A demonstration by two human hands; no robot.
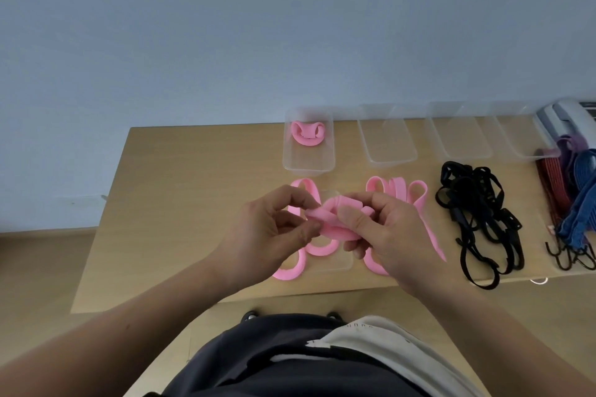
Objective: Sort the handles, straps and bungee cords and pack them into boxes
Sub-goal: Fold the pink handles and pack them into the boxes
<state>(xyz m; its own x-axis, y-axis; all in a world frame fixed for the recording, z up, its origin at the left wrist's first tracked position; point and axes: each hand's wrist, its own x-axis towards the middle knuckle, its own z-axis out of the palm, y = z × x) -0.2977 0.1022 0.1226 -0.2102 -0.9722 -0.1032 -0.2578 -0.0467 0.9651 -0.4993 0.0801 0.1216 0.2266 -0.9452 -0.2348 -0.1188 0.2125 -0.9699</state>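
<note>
Wooden bench (193, 177): left hand (267, 229) and right hand (390, 235) pinch a folded pink strap (338, 232). A slack grip could let it unfurl.

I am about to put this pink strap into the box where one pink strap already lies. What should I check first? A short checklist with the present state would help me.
1. Grip: left hand and right hand both pinch the pink strap: ok.
2. Strap fully folded: one end sticks out by the left hand: not ok.
3. Right box: the clear box holds a rolled pink strap, the same kind: ok.
4. Room in the box: its near half is free and no lid is on it: ok.
5. Kinds kept apart: the black straps lie aside, not mixed with pink: ok.
6. Whether the fold holds when released: cannot tell.
</note>
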